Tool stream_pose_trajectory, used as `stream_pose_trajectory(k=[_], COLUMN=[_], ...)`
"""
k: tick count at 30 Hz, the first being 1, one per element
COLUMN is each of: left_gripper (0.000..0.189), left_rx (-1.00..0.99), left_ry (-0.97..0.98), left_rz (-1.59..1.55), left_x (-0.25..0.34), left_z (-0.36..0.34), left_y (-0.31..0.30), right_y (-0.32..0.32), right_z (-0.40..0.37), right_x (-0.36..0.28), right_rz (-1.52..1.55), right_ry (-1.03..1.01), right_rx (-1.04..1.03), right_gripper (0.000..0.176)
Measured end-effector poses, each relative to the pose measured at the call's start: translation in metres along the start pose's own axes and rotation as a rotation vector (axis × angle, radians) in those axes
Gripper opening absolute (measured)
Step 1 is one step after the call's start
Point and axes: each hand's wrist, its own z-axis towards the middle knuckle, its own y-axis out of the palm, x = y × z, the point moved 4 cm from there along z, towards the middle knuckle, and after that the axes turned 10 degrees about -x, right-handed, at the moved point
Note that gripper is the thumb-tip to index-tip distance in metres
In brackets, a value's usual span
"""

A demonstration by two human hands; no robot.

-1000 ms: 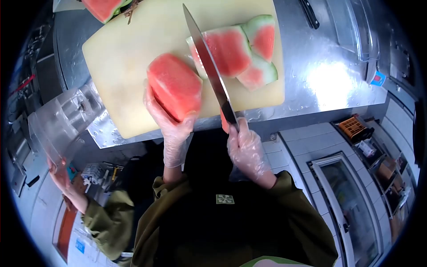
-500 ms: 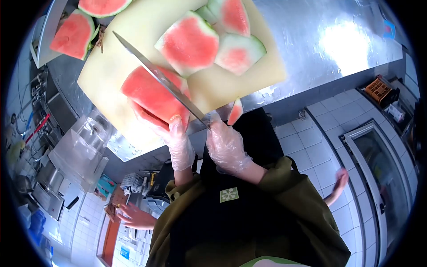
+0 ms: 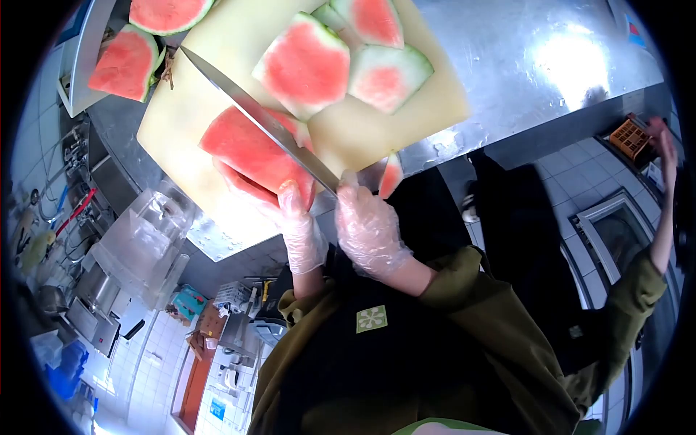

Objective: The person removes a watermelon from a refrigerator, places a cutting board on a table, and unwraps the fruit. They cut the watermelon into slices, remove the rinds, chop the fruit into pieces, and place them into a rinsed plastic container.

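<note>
In a clear plastic glove, my right hand (image 3: 371, 226) is closed around the handle of a long knife (image 3: 254, 112). The blade runs diagonally up and left, over the top of a peeled watermelon chunk (image 3: 250, 148). My left hand (image 3: 299, 230), gloved too, grips the near side of this chunk, thumb on top and fingers partly hidden below. A dark slit shows along the chunk's front side. Beyond it on the yellowish cutting board (image 3: 362, 141) lie a large cut watermelon piece (image 3: 304, 67) and pale rind pieces (image 3: 389, 78). A thin rind sliver (image 3: 391, 176) sits at the counter's edge.
Watermelon pieces with green rind (image 3: 125, 64) rest at the upper left. The steel counter (image 3: 500, 65) stretches right. A clear plastic container (image 3: 141, 243) stands at lower left. On the right, another person's raised arm (image 3: 663, 217) and dark clothing are close beside me.
Another person has come into view at my right, arm raised; the hand at lower left has gone from view. My grip on the knife and watermelon chunk stays much the same.
</note>
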Motion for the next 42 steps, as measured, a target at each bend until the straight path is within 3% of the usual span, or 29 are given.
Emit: stream_pose_trajectory(k=[4, 16, 19, 20, 23, 24, 25, 26, 29, 30, 32, 34, 35, 38, 42], left_gripper=[0.112, 0.108, 0.105, 0.104, 0.103, 0.100, 0.098, 0.095, 0.102, 0.092, 0.073, 0.053, 0.049, 0.039, 0.031], left_rx=[-0.005, -0.056, -0.034, -0.023, -0.089, -0.053, -0.014, 0.028, 0.174, 0.262, 0.179, -0.308, -0.367, -0.295, -0.219], left_ry=[-0.001, 0.070, 0.061, 0.051, 0.118, 0.124, 0.127, 0.127, 0.032, 0.348, 0.525, 0.385, 0.404, 0.178, 0.228], left_rz=[-0.041, -0.097, -0.103, -0.117, -0.033, 0.001, 0.036, 0.073, 0.565, 1.122, 0.927, 0.816, 0.917, 0.972, 1.056], left_x=[-0.004, 0.015, 0.023, 0.025, 0.015, 0.014, 0.015, 0.016, 0.028, 0.036, 0.050, 0.057, 0.042, 0.007, -0.011], left_z=[0.004, 0.016, 0.016, 0.014, 0.016, 0.015, 0.012, 0.008, -0.010, -0.019, -0.050, -0.059, -0.066, -0.068, -0.063], left_y=[0.000, 0.016, 0.022, 0.024, 0.010, 0.010, 0.010, 0.007, -0.009, -0.010, 0.009, 0.052, 0.070, 0.086, 0.088], right_y=[-0.003, -0.007, -0.009, -0.014, -0.033, -0.034, -0.049, -0.043, -0.060, -0.074, -0.092, -0.098, -0.098, -0.099, -0.103], right_z=[0.009, 0.024, 0.039, 0.041, 0.057, 0.060, 0.066, 0.071, 0.087, 0.090, 0.088, 0.084, 0.081, 0.077, 0.063], right_x=[0.007, 0.023, 0.026, 0.025, 0.022, 0.024, 0.018, 0.029, 0.056, 0.057, 0.057, 0.061, 0.064, 0.066, 0.061], right_rz=[-0.165, 0.126, 0.025, -0.012, -0.009, -0.084, -0.111, -0.221, -0.107, -0.002, 0.096, 0.208, 0.272, 0.304, 0.232], right_ry=[-0.020, -0.113, -0.020, -0.099, -0.173, -0.322, -0.222, -0.279, -0.425, -0.471, -0.321, -0.216, -0.185, -0.147, -0.078], right_rx=[-0.005, -0.056, -0.295, -0.180, -0.244, -0.134, -0.265, -0.203, -0.147, -0.142, -0.284, -0.384, -0.410, -0.404, -0.409], right_gripper=[0.045, 0.021, 0.018, 0.017, 0.015, 0.012, 0.011, 0.012, 0.018, 0.020, 0.024, 0.030, 0.034, 0.036, 0.035])
